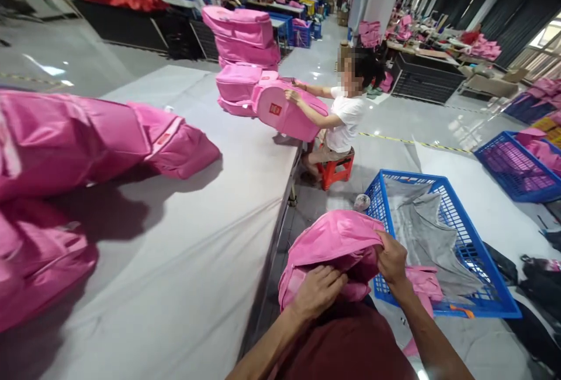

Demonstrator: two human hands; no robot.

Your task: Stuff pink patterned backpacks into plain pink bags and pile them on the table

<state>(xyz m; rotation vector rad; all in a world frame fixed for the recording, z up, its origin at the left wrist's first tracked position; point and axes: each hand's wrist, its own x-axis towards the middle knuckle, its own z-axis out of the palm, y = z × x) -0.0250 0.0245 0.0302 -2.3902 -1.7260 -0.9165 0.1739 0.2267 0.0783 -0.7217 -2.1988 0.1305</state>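
Pink bags (87, 140) lie on the long grey surface (184, 239). A blue basket (464, 234) holds grey cloth (423, 234). A seated person (346, 117) on a red stool (335, 171) handles another bag (284, 112).

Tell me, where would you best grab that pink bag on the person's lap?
Probably by the bunched fabric along the near, lower edge of the pink bag, coming from the wearer's side. The left hand and right hand already pinch folds there; the smooth domed top farther away offers no fold to pinch.

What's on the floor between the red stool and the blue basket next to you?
A small clear plastic bottle lies between the red stool and the blue basket, per the head view.
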